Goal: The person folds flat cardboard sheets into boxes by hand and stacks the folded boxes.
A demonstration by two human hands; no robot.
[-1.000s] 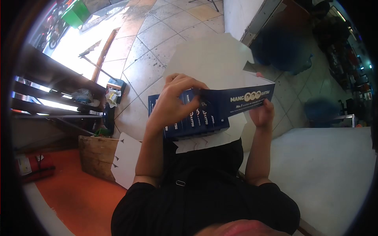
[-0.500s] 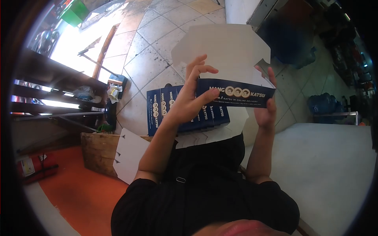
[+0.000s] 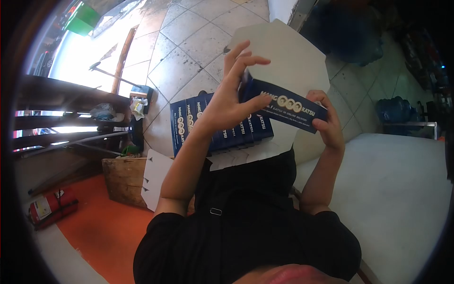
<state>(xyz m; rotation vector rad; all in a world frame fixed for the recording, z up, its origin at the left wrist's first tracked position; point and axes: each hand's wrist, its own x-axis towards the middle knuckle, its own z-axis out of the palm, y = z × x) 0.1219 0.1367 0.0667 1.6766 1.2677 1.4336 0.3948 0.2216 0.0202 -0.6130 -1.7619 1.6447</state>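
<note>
A partly folded cardboard food box (image 3: pixel 289 105), navy outside with "KATSU" lettering and plain white inside, is held tilted in front of me. At its left end is my left hand (image 3: pixel 231 97), the thumb pressed on the printed side and the fingers raised and bent over the corner. My right hand (image 3: pixel 328 118) pinches the right end of the same side, with the thumb in front and fingers curled behind. The large white flap stands up behind the printed side. Below the box, several stacked navy flat boxes (image 3: pixel 182 124) lie across my lap, partly covered by my left forearm.
A wooden board (image 3: pixel 124 182) and a white card piece with notches (image 3: pixel 156 177) are at my left. A red fire extinguisher (image 3: pixel 53 208) lies on the orange surface. To my right is a white surface (image 3: pixel 378 189), with blue water bottles (image 3: pixel 395 111) beyond it.
The box has tilted, its right end lower and its left end higher. My right hand has moved slightly right, its fingers now curled over the corner. The left hand's fingers have risen.
</note>
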